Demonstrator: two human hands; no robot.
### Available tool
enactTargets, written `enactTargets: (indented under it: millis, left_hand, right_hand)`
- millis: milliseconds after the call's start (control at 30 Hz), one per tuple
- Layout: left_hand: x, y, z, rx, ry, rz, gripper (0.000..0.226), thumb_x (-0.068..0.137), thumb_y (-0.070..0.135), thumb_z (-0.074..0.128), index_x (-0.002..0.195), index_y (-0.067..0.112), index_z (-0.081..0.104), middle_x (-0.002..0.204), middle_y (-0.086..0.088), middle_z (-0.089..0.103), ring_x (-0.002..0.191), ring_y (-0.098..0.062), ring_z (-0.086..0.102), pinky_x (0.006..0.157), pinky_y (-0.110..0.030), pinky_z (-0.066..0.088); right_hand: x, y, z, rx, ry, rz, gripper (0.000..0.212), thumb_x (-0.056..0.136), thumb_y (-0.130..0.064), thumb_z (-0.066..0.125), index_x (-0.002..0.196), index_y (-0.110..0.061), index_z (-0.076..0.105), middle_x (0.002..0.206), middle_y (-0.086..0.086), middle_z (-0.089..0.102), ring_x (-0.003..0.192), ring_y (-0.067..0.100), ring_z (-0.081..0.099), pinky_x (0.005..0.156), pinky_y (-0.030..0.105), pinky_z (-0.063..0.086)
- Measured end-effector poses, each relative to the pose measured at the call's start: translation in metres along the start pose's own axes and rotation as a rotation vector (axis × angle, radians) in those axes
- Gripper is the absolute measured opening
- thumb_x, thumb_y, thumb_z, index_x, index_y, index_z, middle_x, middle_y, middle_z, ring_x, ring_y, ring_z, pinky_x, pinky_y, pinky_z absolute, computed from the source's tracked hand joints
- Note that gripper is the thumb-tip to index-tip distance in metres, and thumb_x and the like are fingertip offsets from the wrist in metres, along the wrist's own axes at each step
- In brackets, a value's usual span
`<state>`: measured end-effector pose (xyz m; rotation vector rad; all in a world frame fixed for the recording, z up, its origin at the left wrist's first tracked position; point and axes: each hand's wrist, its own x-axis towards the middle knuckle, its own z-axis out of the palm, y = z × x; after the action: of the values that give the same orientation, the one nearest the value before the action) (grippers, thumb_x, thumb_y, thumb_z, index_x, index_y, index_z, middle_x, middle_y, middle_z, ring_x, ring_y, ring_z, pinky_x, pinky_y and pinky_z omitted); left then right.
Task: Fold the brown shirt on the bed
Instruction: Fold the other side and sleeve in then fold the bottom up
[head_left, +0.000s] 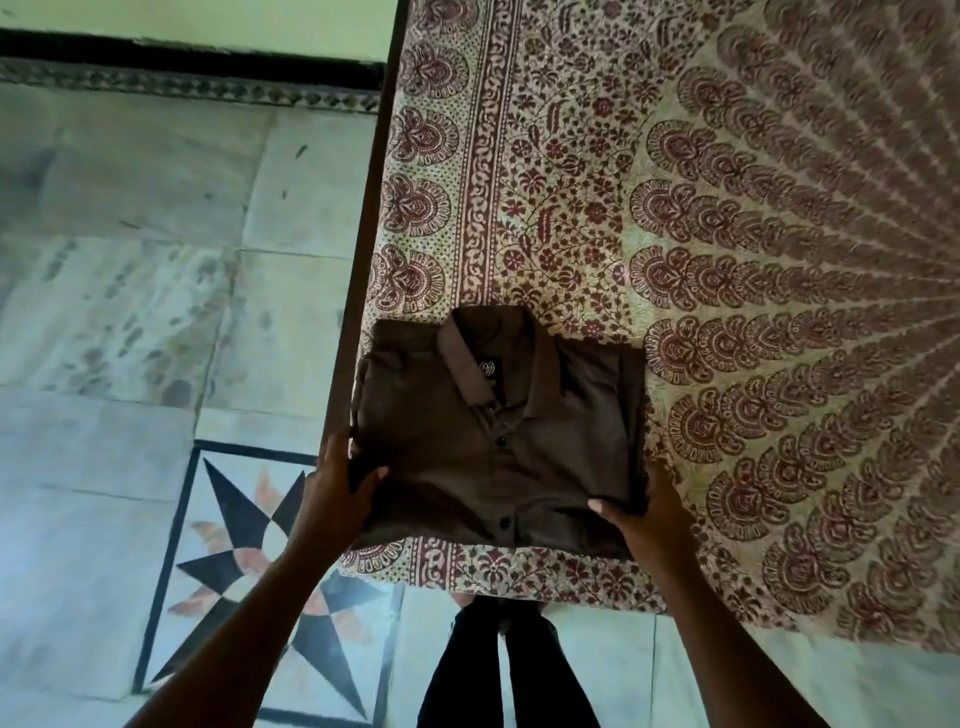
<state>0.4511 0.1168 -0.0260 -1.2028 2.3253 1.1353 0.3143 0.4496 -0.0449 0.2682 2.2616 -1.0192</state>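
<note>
Already folded, the brown shirt (496, 426) lay at the near left corner of the bed (779, 260), gripped at both sides.
From the head view, the left hand (337, 483) grasped the shirt's near left edge, thumb on top, and the right hand (644, 514) grasped the near right corner likewise; the fingers beneath were hidden. The shirt sat collar far, buttons up, as a compact rectangle on the patterned bedsheet (519, 182), probably held at both sides so the bundle kept its shape while being squared or lifted. Folding looked nearly complete.
</note>
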Motion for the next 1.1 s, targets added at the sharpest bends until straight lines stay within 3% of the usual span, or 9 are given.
enactTargets:
  millis: [100,200,267,400,467,567,733,967,1100]
  left_hand:
    - [0.0,-0.005,0.009,0.095,0.09,-0.005,0.058,0.09,0.028,0.072,0.138,0.023,0.039,0.122,-0.016,0.067,0.103,-0.042,0.065,0.077,-0.045,0.053]
    - [0.005,0.005,0.012,0.095,0.27,0.037,0.048,0.09,0.03,0.072,0.128,0.016,0.048,0.121,-0.015,0.056,0.111,-0.037,0.052,0.085,-0.048,0.049]
    - [0.016,0.02,0.01,0.04,0.321,0.082,0.04,0.095,0.033,0.067,0.128,0.014,0.054,0.121,-0.016,0.051,0.116,-0.035,0.046,0.09,-0.048,0.045]
    - [0.046,0.052,0.006,0.03,0.312,0.066,0.043,0.097,0.044,0.061,0.122,0.009,0.064,0.119,-0.017,0.055,0.118,-0.035,0.049,0.092,-0.045,0.044]
    - [0.056,0.063,0.008,0.007,0.309,0.017,0.044,0.095,0.045,0.064,0.118,0.007,0.065,0.116,-0.017,0.062,0.115,-0.035,0.055,0.089,-0.042,0.045]
    - [0.064,0.07,0.009,-0.122,0.331,-0.066,0.04,0.096,0.039,0.067,0.116,0.005,0.068,0.113,-0.019,0.07,0.11,-0.038,0.062,0.084,-0.038,0.045]
    - [0.067,0.078,0.002,-0.255,0.362,-0.046,0.027,0.098,0.029,0.066,0.109,0.005,0.069,0.101,-0.011,0.071,0.092,-0.023,0.06,0.078,-0.029,0.039]
    - [0.086,0.082,0.008,-0.263,0.352,0.002,0.02,0.095,0.022,0.069,0.111,0.012,0.065,0.109,-0.008,0.071,0.105,-0.026,0.067,0.084,-0.03,0.047]
    - [0.067,0.083,0.022,0.095,0.48,0.227,0.028,0.096,0.023,0.061,0.12,0.01,0.054,0.121,-0.016,0.054,0.112,-0.033,0.05,0.087,-0.043,0.042]
  right_hand:
    - [-0.009,-0.001,0.006,-0.096,0.174,-0.079,0.045,0.082,-0.034,0.084,0.116,-0.015,0.062,0.098,-0.004,0.063,0.09,0.02,0.062,0.065,0.015,0.039]
    - [-0.003,-0.009,0.007,-0.207,0.485,-0.268,0.03,0.09,-0.033,0.076,0.102,-0.009,0.064,0.093,0.006,0.063,0.086,0.023,0.057,0.066,0.024,0.035]
    - [0.011,-0.024,0.01,-0.191,0.559,-0.353,0.026,0.092,-0.025,0.074,0.104,-0.003,0.066,0.097,0.013,0.063,0.087,0.023,0.056,0.072,0.015,0.035]
    - [0.054,-0.069,0.021,-0.09,0.487,-0.337,0.034,0.093,-0.032,0.073,0.111,-0.003,0.068,0.101,0.014,0.069,0.088,0.018,0.06,0.073,0.003,0.037]
    - [0.071,-0.084,0.029,-0.035,0.468,-0.263,0.04,0.089,-0.034,0.077,0.117,-0.008,0.069,0.106,0.013,0.073,0.094,0.025,0.068,0.078,0.025,0.055]
    - [0.079,-0.094,0.034,-0.035,0.495,-0.154,0.043,0.087,-0.026,0.079,0.125,-0.01,0.068,0.115,0.013,0.074,0.106,0.032,0.069,0.09,0.047,0.056]
    - [0.073,-0.087,0.023,0.068,0.565,-0.113,0.035,0.091,-0.017,0.074,0.121,0.001,0.069,0.114,0.019,0.072,0.104,0.032,0.068,0.081,0.028,0.045]
    - [0.086,-0.09,0.016,0.111,0.603,-0.116,0.031,0.087,-0.014,0.077,0.114,0.001,0.068,0.106,0.016,0.072,0.088,0.02,0.063,0.064,0.004,0.035]
    - [0.073,-0.083,0.023,-0.036,0.649,-0.251,0.036,0.092,-0.013,0.07,0.125,-0.001,0.06,0.122,0.02,0.059,0.108,0.024,0.058,0.085,0.02,0.039]
